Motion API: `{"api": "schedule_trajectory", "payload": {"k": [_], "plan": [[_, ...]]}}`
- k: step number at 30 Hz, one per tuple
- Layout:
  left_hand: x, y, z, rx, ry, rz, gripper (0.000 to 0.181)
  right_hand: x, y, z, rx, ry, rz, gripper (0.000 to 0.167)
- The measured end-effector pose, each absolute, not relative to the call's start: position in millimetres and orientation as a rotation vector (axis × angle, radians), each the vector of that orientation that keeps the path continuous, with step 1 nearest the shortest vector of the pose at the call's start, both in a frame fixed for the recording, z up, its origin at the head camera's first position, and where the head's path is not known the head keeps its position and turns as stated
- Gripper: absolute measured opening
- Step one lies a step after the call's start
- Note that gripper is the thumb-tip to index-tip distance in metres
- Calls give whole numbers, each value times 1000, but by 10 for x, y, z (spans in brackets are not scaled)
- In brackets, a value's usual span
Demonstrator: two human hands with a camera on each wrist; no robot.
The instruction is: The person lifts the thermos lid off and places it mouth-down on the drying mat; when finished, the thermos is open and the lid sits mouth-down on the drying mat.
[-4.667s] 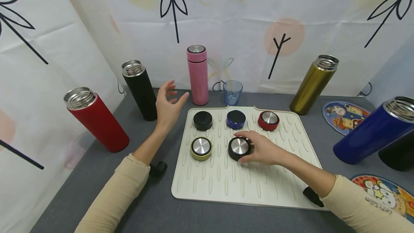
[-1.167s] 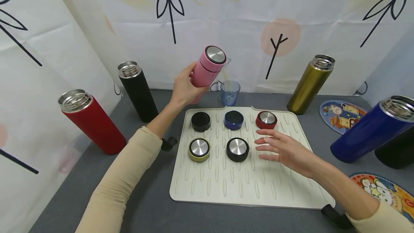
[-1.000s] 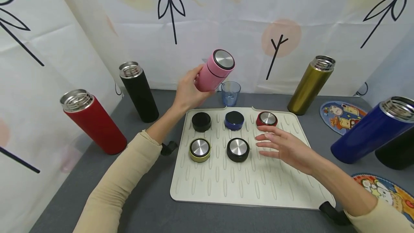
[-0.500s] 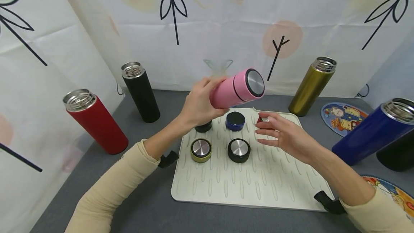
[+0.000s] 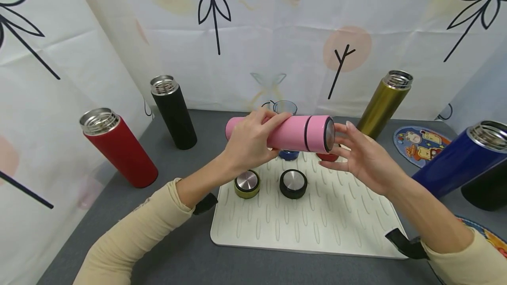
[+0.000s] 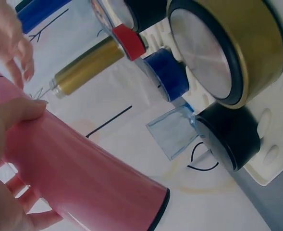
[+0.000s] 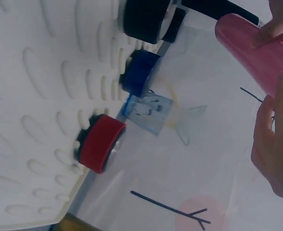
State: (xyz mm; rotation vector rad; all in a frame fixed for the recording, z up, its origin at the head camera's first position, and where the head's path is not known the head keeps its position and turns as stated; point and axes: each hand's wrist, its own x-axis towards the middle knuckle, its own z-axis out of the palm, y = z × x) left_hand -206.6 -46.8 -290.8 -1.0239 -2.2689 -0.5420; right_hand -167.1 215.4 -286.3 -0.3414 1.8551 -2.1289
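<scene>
A pink thermos point(image 5: 293, 133) lies level in the air above the white ridged mat point(image 5: 309, 228), its pink cap with a steel top pointing right. My left hand point(image 5: 251, 142) grips its body. Beside the cap is my right hand point(image 5: 366, 157), fingers nearly straight; whether they touch it I cannot tell. On the mat below sit a gold-rimmed lid point(image 5: 247, 184), a black steel-topped lid point(image 5: 293, 184), a blue lid point(image 5: 288, 155) and a red lid point(image 5: 328, 157). A plain black lid point(image 6: 232, 130), hidden in the head view, shows in the left wrist view.
Lidless flasks stand around the mat: red point(image 5: 123, 153) and black point(image 5: 174, 113) at left, gold point(image 5: 384, 104) and blue point(image 5: 455, 157) at right. A dark cylinder point(image 5: 487, 192) is partly behind the blue one. A blue glass point(image 5: 285, 107) and a cartoon placemat point(image 5: 420, 144) are farther back.
My left hand took the pink thermos from the back of the table, brought it right and forward, and tipped it level. My right hand left the black lid and moved to the thermos cap.
</scene>
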Motion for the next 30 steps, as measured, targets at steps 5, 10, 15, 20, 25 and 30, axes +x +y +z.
{"api": "schedule_trajectory", "payload": {"k": [5,10,15,20,25,30], "plan": [[-2016,-441,-2977,-986,-2283,-394,64,-1641,2138,-2836,-345,1981,-2045,56],[-1956,-386,-3024,-947,-2226,-256,60,-1614,2124,-2836,-288,2078,-1973,58],[-1923,-356,-3041,-939,-2207,-204,59,-1602,2104,-2850,-230,2157,-1931,62],[-1912,-368,-3039,-962,-2250,-203,58,-1583,2097,-2871,-259,2214,-1900,57],[-1905,-380,-3000,-1003,-2294,-221,59,-1573,2101,-2892,-340,2280,-1848,57],[-1887,-390,-2950,-1013,-2347,-207,60,-1564,2108,-2909,-408,2333,-1798,59]]}}
